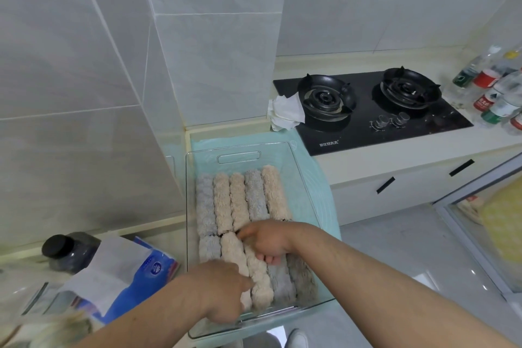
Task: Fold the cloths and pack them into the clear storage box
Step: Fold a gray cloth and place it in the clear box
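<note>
A beige roll [260,277] is clasped at its far end by the right grip [267,240] and touched just beside by the left grip [223,288] — pinch or press cannot be told — likely to wedge it tight. Beneath both grips, ten rolled cloths [238,200] are counted in the clear storage box [271,155]: two rows of five.

place: home kitchen | evidence: gas hob [370,104], tiled wall [211,37], countertop [395,155]

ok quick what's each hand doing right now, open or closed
left hand: fingers on the beige cloth roll, grip cannot be told
right hand: closed, fingers curled on the same roll
</note>
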Motion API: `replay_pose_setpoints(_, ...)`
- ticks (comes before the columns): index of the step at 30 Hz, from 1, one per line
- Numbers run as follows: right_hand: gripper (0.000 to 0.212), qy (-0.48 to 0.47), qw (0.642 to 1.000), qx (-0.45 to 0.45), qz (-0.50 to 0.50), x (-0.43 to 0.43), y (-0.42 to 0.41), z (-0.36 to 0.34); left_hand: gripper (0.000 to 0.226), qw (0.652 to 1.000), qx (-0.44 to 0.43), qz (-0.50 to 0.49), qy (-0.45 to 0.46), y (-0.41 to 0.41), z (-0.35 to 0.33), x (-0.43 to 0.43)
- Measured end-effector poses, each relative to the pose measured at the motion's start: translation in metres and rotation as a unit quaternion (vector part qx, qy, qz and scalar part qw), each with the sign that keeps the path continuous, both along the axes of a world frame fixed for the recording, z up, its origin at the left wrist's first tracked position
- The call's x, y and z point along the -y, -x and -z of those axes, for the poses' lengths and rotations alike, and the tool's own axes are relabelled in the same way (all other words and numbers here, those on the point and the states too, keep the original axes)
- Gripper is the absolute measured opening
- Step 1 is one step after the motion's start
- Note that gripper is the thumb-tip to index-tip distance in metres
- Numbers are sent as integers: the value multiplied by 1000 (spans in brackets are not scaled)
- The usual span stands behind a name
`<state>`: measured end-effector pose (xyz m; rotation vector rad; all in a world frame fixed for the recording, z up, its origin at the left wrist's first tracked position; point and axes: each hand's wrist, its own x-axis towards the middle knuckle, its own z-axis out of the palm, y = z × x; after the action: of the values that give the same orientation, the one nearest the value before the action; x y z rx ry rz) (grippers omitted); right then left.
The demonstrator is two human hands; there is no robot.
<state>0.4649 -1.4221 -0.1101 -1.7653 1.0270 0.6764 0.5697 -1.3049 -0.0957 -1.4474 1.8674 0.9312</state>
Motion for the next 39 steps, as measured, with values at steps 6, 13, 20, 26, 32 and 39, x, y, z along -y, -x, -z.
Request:
replay_pose_setpoints(6,53,2,998,17,52,21,-3,-5,43,995,-24,-80,62,-7,-5,3)
replay_pose_setpoints(13,60,77,996,40,19,36,-24,-2,43,997,-11,-68,44,-6,-4,9)
replay_pose_setpoints(20,54,78,994,64,38,38,-18,-3,46,991,-42,-112,55,-11,-4,15)
replay_pose_setpoints(26,45,184,969,128,107,39,14,-24,36,961,-71,-205,173,-29,-17,30)
replay_pose_setpoints(32,44,189,967,-30,-171,36,16,-22,38,996,43,-67,34,-4,-17,23)
replay_pose_setpoints(39,45,111,939,-157,-286,34,7,-17,62,990,7,-136,-43,3,-11,12)
